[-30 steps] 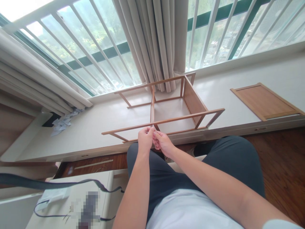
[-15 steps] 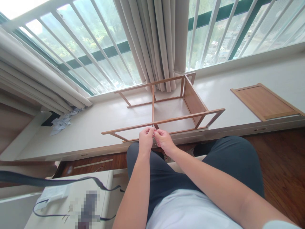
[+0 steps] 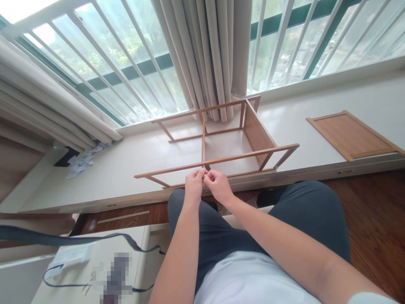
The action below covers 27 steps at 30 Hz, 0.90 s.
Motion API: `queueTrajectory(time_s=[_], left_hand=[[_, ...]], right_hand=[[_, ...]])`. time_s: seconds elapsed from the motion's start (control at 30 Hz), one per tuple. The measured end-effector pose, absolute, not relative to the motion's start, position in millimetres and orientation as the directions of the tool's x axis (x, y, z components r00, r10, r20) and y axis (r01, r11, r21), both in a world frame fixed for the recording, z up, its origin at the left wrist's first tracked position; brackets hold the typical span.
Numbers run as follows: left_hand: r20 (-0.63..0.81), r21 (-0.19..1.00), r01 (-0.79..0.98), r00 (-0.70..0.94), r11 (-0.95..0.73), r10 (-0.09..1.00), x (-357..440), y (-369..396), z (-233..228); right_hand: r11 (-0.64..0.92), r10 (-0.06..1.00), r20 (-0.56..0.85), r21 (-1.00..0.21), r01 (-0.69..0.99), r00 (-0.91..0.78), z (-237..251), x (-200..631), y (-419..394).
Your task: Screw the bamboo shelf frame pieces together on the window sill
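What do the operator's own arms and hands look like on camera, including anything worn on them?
The left hand and right hand are bare, with five-fingered human shapes and no gloves. No watch, bracelet, cable or marking shows on either forearm. A pale sleeve edge shows on the right upper arm; the left sleeve is out of view.

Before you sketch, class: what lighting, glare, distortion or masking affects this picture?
Head view: daylight whites out the upper-left glass pane; head view: pale sheen marks the white ledge near the brown wooden frame; head view: white window bars lean, likely wide-angle distortion; head view: pixel blocks mask something on the cream table.
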<state>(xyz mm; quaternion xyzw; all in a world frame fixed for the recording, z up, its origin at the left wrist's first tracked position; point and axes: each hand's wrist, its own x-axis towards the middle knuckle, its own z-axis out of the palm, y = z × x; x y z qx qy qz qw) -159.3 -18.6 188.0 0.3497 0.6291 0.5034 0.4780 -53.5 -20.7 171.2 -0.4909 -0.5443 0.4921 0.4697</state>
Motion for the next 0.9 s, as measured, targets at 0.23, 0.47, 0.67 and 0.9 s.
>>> queueTrajectory(time_s=[0.23, 0.47, 0.67, 0.9], left_hand=[[-0.266, 0.960, -0.164, -0.263, 0.229, 0.927, -158.5, -19.9, 185.0], [0.000, 0.885, 0.412, -0.465, 0.216, 0.885, -177.7, -21.4, 137.2], [-0.005, 0.624, 0.760, -0.228, 0.181, 0.974, -173.7, -11.1, 104.1], [-0.079, 0.554, 0.808, -0.186, 0.198, 0.979, -162.8, -3.0, 99.4]], right_hand=[[0.129, 0.991, 0.110, -0.951, 0.282, -0.082, 180.4, -51.4, -18.7], [0.111, 0.991, 0.086, -0.957, 0.269, -0.102, 177.9, -48.1, -19.4], [0.077, 0.987, 0.043, -0.971, 0.225, -0.152, 173.4, -50.4, -19.8], [0.043, 0.979, 0.006, -0.983, 0.176, -0.204, 174.0, -49.9, -21.0]])
